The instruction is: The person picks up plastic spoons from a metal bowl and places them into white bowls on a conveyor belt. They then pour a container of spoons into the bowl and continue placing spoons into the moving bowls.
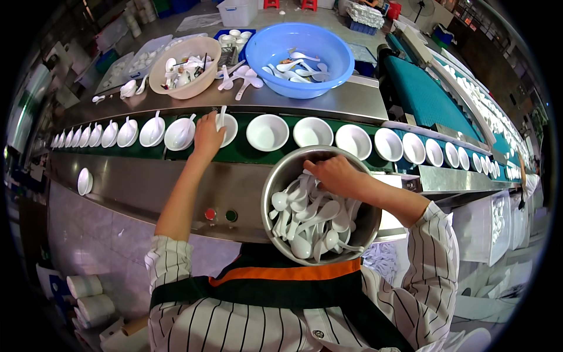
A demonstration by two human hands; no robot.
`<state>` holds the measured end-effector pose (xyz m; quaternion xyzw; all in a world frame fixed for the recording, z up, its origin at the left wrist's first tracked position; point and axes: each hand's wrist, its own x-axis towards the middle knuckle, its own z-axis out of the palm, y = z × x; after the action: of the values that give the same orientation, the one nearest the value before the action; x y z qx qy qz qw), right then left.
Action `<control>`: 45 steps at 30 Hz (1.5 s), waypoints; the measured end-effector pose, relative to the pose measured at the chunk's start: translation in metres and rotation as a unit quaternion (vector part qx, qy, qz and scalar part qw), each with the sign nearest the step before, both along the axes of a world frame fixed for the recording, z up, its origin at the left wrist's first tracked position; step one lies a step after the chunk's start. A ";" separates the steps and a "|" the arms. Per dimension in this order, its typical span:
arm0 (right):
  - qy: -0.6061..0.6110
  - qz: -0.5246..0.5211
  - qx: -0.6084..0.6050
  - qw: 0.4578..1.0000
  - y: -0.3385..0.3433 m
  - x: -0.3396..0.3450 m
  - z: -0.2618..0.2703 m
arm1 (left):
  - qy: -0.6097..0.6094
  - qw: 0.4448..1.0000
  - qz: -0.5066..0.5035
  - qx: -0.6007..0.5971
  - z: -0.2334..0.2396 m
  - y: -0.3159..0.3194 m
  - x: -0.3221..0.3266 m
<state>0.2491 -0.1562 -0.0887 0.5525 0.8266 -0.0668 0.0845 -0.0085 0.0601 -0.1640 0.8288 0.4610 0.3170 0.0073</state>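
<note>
My left hand [210, 134] is at a white bowl [229, 132] on the green conveyor belt, with its fingers around a white soup spoon [222, 116] that stands in the bowl. My right hand [336, 176] reaches over the rim of a stainless steel basin [269, 189] and into its heap of white spoons [308, 215]. Its fingertips are partly hidden among the handles, so its grip is unclear. Bowls to the left of my left hand, such as one close by [178, 135], hold spoons. To the right, bowls such as the nearest [267, 132] hold none.
Behind the belt, a blue plastic basin [259, 79] and a beige basin [158, 83] contain used spoons and scraps. Loose spoons [246, 79] lie between them. A single bowl [85, 181] sits on the near metal ledge, left of red [210, 214] and green [231, 215] buttons. A teal conveyor [422, 92] runs at right.
</note>
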 end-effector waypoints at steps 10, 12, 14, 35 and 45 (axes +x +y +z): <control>0.100 -0.008 -0.033 0.994 0.012 0.019 0.051 | 0.307 0.870 -0.375 -0.092 0.084 -0.170 0.069; 0.124 -0.014 -0.082 0.989 0.013 0.029 0.071 | 0.285 0.870 -0.393 -0.092 0.084 -0.164 0.063; 0.247 -0.054 -0.114 0.961 0.025 0.031 0.088 | 0.196 0.896 -0.374 -0.139 0.088 -0.159 0.046; 0.454 -0.139 -0.062 0.878 0.182 -0.006 -0.052 | -0.018 0.998 0.061 0.002 -0.005 0.031 -0.024; 0.058 0.005 -0.059 0.997 0.032 -0.020 0.048 | -0.086 0.957 -0.126 -0.248 -0.023 0.006 0.014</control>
<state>0.2294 -0.1243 -0.0405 0.5375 0.8274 -0.1475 0.0692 0.0059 0.0664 -0.1872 0.8221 0.4145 0.2594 0.2918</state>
